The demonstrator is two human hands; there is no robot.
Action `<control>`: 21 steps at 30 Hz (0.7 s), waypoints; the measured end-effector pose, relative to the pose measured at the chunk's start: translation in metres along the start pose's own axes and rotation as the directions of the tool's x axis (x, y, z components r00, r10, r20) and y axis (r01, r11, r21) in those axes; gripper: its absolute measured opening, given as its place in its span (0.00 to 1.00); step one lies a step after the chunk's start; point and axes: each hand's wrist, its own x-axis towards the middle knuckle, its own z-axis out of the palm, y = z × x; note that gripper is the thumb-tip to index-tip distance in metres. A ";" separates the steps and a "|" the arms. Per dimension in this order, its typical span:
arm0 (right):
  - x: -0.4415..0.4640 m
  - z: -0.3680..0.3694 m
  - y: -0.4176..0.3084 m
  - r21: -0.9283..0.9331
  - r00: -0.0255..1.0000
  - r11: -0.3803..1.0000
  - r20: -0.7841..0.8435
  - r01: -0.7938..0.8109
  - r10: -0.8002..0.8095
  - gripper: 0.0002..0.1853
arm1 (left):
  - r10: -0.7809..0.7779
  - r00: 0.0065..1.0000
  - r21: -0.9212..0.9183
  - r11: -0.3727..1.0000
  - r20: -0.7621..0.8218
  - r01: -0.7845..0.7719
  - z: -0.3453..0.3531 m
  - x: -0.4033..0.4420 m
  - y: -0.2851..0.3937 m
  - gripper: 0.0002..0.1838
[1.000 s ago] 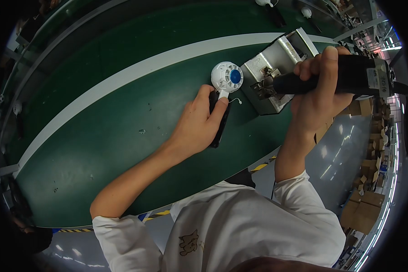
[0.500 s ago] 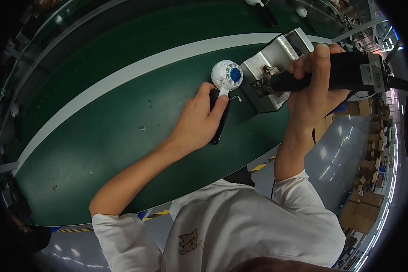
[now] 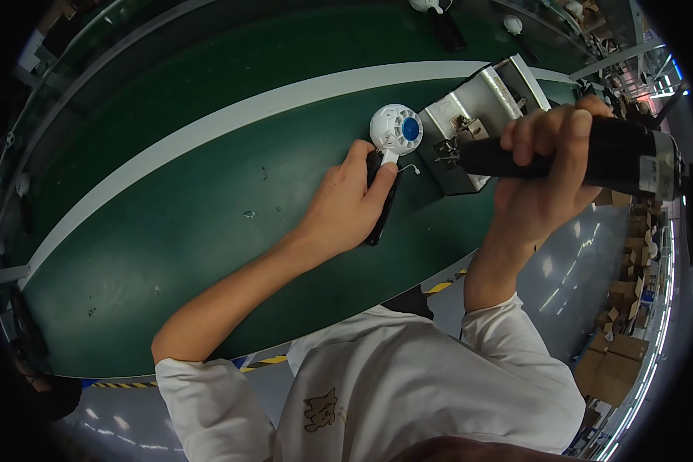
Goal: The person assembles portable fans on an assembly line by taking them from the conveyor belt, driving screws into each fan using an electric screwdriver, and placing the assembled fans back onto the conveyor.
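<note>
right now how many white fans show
At least 4: one fan in the left hand, a second fan at the top, a third fan right of it, a blurry fourth fan at the left edge. Others may be hidden or blurred.

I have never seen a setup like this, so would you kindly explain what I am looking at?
There is no machine arm here: you see a person's own bare hands, through one camera worn on the head, looking forward and down. The left hand holds a white-and-black device with a round, vented head and blue centre. The right hand grips a thick black cylindrical tool, its tip at an open, silver metal bracket box; whether they touch is unclear. The box stands on a smooth green work surface. Beyond a curved white strip lies another white-headed, black-handled device.
</note>
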 end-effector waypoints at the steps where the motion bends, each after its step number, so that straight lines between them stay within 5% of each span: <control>1: 0.000 -0.001 -0.002 0.004 0.999 1.000 0.047 0.027 -0.027 0.12 | -0.004 1.000 0.004 1.000 0.005 0.004 -0.001 0.000 0.000 0.21; 9: -0.018 0.022 0.003 0.102 0.985 0.993 0.153 0.065 -0.081 0.14 | 0.015 1.000 0.021 1.000 -0.010 -0.015 -0.001 -0.005 -0.001 0.21; 21: -0.032 0.047 0.035 0.201 0.999 0.979 0.041 0.022 -0.031 0.17 | 0.047 0.999 -0.052 0.998 0.001 -0.046 -0.007 -0.003 -0.005 0.19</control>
